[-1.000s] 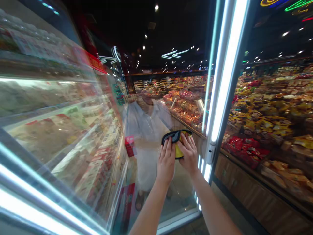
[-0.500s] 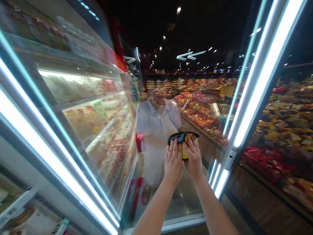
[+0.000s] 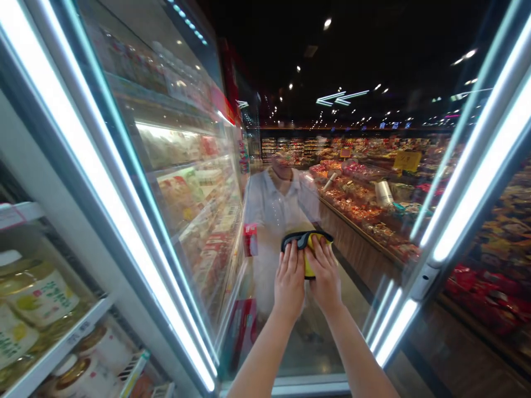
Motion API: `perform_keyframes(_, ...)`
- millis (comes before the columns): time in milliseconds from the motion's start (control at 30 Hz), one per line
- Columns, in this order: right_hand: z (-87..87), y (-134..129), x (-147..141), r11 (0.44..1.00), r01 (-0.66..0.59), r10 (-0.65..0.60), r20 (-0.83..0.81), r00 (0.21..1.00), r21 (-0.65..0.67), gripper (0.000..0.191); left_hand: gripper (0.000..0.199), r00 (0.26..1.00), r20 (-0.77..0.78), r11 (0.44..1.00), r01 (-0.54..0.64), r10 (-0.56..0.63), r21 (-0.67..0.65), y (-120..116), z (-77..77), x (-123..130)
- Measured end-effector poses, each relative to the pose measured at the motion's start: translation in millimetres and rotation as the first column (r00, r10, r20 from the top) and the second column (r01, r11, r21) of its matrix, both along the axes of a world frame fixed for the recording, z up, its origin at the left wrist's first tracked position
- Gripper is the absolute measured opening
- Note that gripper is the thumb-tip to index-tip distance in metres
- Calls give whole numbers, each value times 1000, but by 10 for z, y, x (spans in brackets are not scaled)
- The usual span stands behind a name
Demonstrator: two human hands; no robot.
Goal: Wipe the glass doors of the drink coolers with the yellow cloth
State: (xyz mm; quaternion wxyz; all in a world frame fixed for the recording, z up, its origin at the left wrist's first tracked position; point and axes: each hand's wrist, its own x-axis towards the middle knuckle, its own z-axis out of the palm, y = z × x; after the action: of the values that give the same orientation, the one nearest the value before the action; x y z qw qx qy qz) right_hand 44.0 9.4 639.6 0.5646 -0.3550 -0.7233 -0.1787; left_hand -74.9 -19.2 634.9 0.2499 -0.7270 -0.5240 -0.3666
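Observation:
A yellow microfibre cloth with a dark grey underside and black edging (image 3: 311, 255) is pressed against the glass door (image 3: 332, 342) in front of me. My left hand (image 3: 290, 279) holds its grey, folded-over left part to the pane, fingers long and close together. Beside it, my right hand (image 3: 326, 273) presses on the yellow part with its fingers slightly bent. Both forearms reach up from the bottom edge. The palms are turned away from me, so the cloth beneath them is partly hidden.
Bright light strips (image 3: 108, 182) run down the door's left side, others (image 3: 477, 143) down the right. Jars (image 3: 41, 298) stand on a shelf (image 3: 58, 331) at lower left. Through or in the glass appear a person in a light shirt (image 3: 282, 204) and goods displays (image 3: 352, 193).
The view has swung left, bringing more of the jar shelf into sight. Both hands and the cloth have slid left and slightly down across the glass.

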Motion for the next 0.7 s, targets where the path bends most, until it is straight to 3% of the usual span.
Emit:
perform_keyframes(100,309,90,-119,999,12,-8,-79,997,50,55,71,1000,-2,1000,25,-25,19,72,380,-86)
perform_keyframes(200,517,83,-481,999,-6,10,-89,996,46,57,72,999,13,998,39,-40,43,28,643,-448)
perform_keyframes(267,446,4,-726,999,-38,38,-31,999,16,58,75,999,36,999,21,-23,48,-75,580,-718)
perform_keyframes(333,236,-99,-876,998,-66,66,42,997,-9,59,77,998,57,999,-15,13,36,-191,356,-899)
perform_keyframes(400,6,-182,-903,997,-71,72,82,994,-17,60,79,998,51,999,-42,42,4,-277,107,-957)
perform_keyframes(467,-113,-213,-859,998,-56,58,88,994,-17,61,77,999,23,999,-37,38,-33,-309,-23,-929)
perform_keyframes(567,22,-167,-875,1000,-18,18,37,999,10,58,72,1000,18,998,-2,3,-60,-276,123,-924)
perform_keyframes(700,380,-128,-1298,999,-4,4,-6,1000,38,52,73,996,84,1000,12,-12,-4,-260,485,-1246)
